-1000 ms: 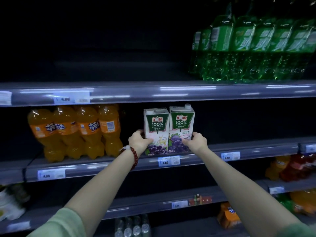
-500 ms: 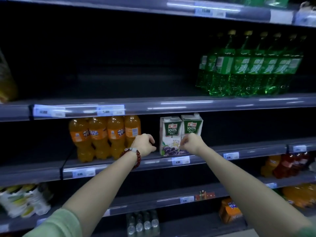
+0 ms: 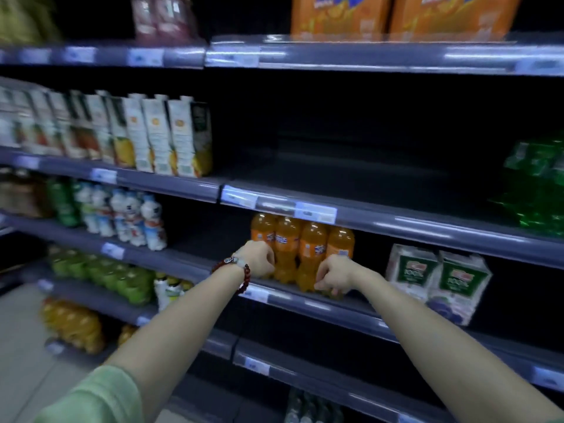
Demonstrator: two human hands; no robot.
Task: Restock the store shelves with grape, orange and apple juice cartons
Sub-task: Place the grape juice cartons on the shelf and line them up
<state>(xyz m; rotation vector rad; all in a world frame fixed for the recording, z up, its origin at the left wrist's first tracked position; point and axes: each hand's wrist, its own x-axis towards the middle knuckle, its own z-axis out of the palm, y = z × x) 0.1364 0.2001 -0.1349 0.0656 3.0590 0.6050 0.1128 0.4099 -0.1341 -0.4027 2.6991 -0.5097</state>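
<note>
Two white-and-green grape juice cartons (image 3: 409,271) (image 3: 460,285) stand side by side on the middle shelf (image 3: 360,309) at the right, blurred. Both my hands are left of them, in front of a row of orange soda bottles (image 3: 308,248). My left hand (image 3: 259,259), with a red bead bracelet on its wrist, hovers by the leftmost bottle with loosely curled fingers. My right hand (image 3: 334,276) is low by the rightmost bottle, fingers curled downward. I see nothing held in either hand. Whether they touch the bottles is unclear.
Tall juice cartons (image 3: 158,135) line the upper shelf at the left, and green bottles (image 3: 537,184) stand at the right. White bottles (image 3: 134,218) sit left of the soda. Orange boxes (image 3: 396,13) top the unit. Lower shelves hold green and orange bottles; floor shows at the bottom left.
My hands have let go of the two grape cartons, which stay on the shelf. The view has swung left, and both hands now sit in front of the orange soda bottles.
</note>
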